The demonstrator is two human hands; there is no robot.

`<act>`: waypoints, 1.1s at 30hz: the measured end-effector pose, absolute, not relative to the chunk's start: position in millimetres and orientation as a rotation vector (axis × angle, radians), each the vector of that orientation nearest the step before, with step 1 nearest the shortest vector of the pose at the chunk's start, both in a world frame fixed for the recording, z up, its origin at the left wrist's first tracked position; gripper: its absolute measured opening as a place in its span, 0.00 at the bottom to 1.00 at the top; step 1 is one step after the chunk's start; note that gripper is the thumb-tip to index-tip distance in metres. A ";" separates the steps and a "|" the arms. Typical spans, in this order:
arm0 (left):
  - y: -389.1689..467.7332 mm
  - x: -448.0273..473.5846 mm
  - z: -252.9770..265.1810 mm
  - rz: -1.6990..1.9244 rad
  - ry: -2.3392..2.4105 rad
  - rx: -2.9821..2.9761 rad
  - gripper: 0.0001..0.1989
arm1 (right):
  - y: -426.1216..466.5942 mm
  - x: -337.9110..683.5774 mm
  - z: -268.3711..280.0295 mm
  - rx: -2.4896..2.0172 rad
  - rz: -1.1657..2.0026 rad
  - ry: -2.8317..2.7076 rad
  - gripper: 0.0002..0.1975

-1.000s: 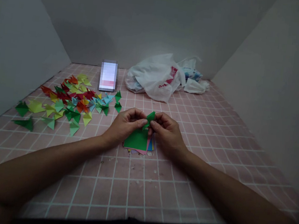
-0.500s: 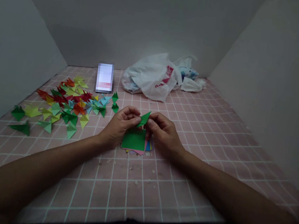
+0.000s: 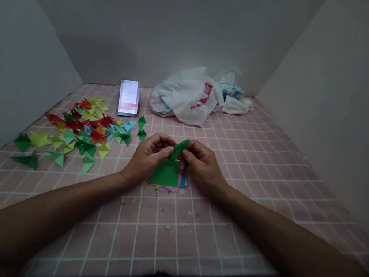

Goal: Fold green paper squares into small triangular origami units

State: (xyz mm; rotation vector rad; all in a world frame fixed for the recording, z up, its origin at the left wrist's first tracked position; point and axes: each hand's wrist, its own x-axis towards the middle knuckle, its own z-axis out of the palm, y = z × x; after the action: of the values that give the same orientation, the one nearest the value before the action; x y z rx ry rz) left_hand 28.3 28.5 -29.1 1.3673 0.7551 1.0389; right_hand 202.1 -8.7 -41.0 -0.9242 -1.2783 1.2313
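Between my two hands is a small piece of folded green paper [image 3: 180,148], tilted up to the right. My left hand [image 3: 149,154] pinches its left side between thumb and fingers. The thumb and forefinger of my right hand [image 3: 203,163] grip its right end. Just below lies a stack of square paper sheets [image 3: 166,174], a green one on top, with pink, blue and yellow edges peeking out. The fingers partly hide the stack's upper part.
Many folded paper pieces [image 3: 85,146] in red, orange, yellow, green and blue spread over the left of the pink checked tablecloth [image 3: 146,241]. A phone with a blurred screen [image 3: 129,98] stands behind them. White plastic bags [image 3: 189,97] lie near the back wall.
The folded green paper has turned slightly and now shows a narrower shape, with my right fingers further onto its end. My hands have hardly moved otherwise.
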 end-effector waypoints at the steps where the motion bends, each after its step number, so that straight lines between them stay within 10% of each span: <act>1: 28.5 28.4 -29.0 1.036 0.755 1.379 0.10 | -8.4 202.1 -40.8 -0.922 1.231 -1.280 0.05; 33: 27.3 26.6 -24.7 0.879 0.888 1.560 0.11 | -8.8 200.5 -44.8 -0.951 1.205 -1.374 0.17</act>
State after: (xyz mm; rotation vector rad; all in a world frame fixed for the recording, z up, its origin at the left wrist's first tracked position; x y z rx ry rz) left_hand 26.6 27.3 -24.7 1.5598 0.8881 0.8790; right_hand 200.5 -8.8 -44.8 -0.9510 -1.3735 1.2053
